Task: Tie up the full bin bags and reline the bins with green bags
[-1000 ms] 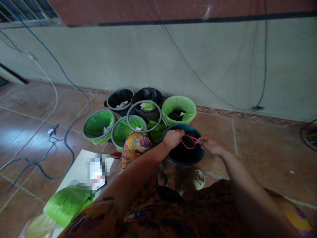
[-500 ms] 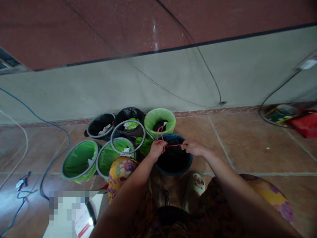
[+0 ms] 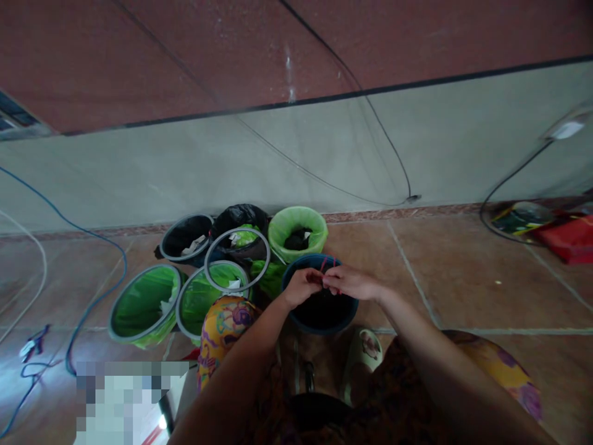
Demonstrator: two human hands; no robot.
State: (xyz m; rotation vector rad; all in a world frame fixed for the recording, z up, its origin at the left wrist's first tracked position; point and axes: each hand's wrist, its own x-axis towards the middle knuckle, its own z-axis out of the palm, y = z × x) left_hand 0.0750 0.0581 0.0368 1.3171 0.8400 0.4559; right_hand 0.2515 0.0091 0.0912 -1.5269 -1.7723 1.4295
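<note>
My left hand and my right hand meet fingertip to fingertip over a dark blue bucket lined in black. Both pinch a thin red rubber band, which loops up a little above the fingers. The bucket stands on the tiled floor just in front of my knees. A green-lined bin sits right behind it.
More bins cluster to the left: two green-lined ones, a black-lined one, a black bag and a loose grey ring. Blue cable trails left. A red object lies far right by the wall.
My hands have come together over the blue bucket. The red band, stretched wide between them before, is now bunched at my fingertips. The view has swung to the right.
</note>
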